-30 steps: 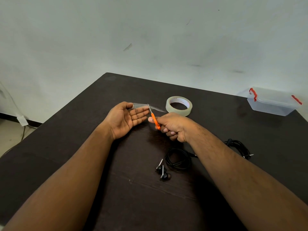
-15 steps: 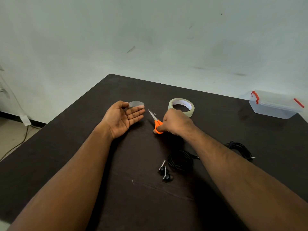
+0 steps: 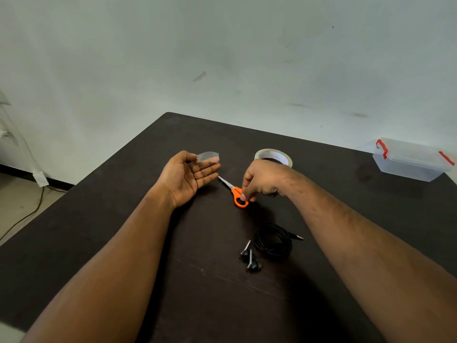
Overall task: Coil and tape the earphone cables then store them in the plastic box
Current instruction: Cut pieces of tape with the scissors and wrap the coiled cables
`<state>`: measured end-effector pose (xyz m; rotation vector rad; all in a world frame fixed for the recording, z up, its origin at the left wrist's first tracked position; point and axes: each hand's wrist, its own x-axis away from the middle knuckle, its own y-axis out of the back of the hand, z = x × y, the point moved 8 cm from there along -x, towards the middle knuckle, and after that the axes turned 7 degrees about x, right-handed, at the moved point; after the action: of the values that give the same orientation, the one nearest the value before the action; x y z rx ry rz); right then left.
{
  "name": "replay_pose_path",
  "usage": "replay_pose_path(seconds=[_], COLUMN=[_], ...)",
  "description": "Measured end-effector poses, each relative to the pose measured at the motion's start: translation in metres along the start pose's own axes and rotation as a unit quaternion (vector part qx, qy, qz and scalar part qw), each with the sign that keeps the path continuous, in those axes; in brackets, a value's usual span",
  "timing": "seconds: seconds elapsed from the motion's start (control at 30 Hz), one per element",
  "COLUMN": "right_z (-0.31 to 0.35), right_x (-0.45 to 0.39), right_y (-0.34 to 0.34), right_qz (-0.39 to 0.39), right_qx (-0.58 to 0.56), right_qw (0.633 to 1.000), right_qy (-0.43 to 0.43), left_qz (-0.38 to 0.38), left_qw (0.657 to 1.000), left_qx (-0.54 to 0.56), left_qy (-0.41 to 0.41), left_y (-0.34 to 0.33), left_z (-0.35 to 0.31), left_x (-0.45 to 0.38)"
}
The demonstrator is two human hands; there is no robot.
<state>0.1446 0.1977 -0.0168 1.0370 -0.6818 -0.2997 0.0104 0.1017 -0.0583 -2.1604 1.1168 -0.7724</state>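
A cut strip of clear tape was carried by the left hand, which was held palm up with the fingers straight. The strip stood off the index fingertip and thumb. Whether it was pinched or merely stuck to the skin could not be told.

The right hand was held knuckles up with the fingers curled down onto the orange handle of the scissors. The scissors lay on the dark table with the blades pointing toward the left hand. A firm grip or a release could not be distinguished.

The coiled earphone cable lay on the table near the right forearm. Its plug projected to the right, and the two earbuds lay loose just beside the coil. The tape roll stood behind the right hand. The plastic box, lid closed, was positioned well apart at the far right of the table.

The cable was judged to be light, limp and springy, so an unsecured coil was expected to loosen when lifted. A pinch across all the turns at one point of the loop was judged best, with the tape wrapped there. The earbuds were expected to dangle and were not to be used as a hold. The strip was judged flimsy and prone to sticking to itself, so it was best handled by its ends only.
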Motion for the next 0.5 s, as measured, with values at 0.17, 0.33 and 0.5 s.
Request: replay_pose_path(seconds=[0.17, 0.33, 0.5], right_z=[-0.003, 0.015, 0.024], right_x=[0.002, 0.008, 0.014], right_y=[0.023, 0.027, 0.027], right_qz=[-0.146, -0.125, -0.126], right_qx=[-0.258, -0.366, -0.342], right_qw=[0.955, 0.916, 0.924], right_qy=[0.028, 0.108, 0.12], left_qz=[0.068, 0.131, 0.155], left_qw=[0.997, 0.99, 0.977], left_qx=[-0.023, -0.06, -0.146], left_qy=[-0.01, 0.001, -0.011], left_y=[-0.019, -0.036, -0.047], left_z=[-0.001, 0.007, 0.015], left_x=[0.01, 0.019, 0.025])
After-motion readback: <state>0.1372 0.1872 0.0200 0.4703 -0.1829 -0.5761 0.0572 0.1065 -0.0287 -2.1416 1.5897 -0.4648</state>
